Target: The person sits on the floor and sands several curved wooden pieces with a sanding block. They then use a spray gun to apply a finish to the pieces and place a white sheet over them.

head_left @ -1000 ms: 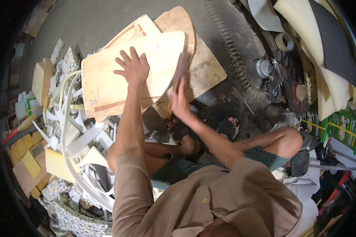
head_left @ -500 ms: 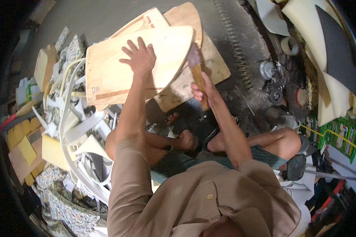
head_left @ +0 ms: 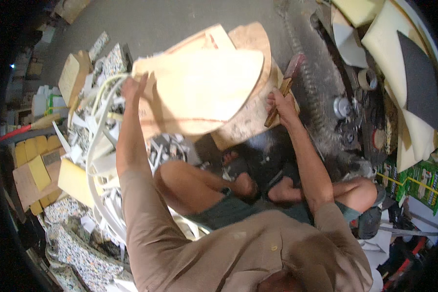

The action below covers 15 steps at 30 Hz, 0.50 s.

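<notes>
Brush point(head_left: 292, 70) held beside the pale wooden panel point(head_left: 204, 87)

In the head view, the brush's handle is clasped in the right hand point(head_left: 283, 105) — its reddish end is pointed away from the person, apart from the panel. The panel is laid over other boards point(head_left: 255, 39). The left hand point(head_left: 133, 88) is placed at its left edge — whether that edge is grasped cannot be told. White scraps point(head_left: 113, 163) are heaped at the left.

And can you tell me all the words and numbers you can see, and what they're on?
Board: a small dark mark near its lower left corner, too blurred to read.
Green pack: pale print, which I won't copy out.
I can't make out any other writing.
</notes>
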Tool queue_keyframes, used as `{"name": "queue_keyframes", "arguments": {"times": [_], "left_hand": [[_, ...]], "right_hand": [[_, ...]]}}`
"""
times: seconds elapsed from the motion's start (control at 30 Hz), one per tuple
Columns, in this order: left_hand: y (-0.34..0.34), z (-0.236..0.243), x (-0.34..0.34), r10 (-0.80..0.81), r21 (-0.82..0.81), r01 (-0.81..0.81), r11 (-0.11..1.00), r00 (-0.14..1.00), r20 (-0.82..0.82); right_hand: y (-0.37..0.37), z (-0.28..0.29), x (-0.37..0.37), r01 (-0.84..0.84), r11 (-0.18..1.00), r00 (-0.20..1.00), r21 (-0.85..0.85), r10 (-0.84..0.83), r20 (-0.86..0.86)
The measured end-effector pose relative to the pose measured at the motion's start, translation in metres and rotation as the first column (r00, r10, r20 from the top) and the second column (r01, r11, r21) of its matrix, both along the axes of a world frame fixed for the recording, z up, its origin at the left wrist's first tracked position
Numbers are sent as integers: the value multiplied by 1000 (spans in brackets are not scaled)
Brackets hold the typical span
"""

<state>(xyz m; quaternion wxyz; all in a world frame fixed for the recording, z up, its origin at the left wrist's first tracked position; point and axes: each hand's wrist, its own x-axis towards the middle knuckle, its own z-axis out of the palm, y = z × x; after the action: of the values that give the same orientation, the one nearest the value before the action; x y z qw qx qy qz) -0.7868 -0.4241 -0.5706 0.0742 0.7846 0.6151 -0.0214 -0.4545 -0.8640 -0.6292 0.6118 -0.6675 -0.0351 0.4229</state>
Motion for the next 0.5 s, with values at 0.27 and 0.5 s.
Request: {"name": "queue_keyframes", "arguments": {"times": [0.27,0.5], "left_hand": [[19,-19,-50,358,-343,-228,911,850,386],[2,-7,-48,490,-451,-244,858,647,584]], "right_hand": [[95,14,-5,261,963,948,64,-243,-206],[75,64,-16,242,959,967,145,-227,-115]]}}
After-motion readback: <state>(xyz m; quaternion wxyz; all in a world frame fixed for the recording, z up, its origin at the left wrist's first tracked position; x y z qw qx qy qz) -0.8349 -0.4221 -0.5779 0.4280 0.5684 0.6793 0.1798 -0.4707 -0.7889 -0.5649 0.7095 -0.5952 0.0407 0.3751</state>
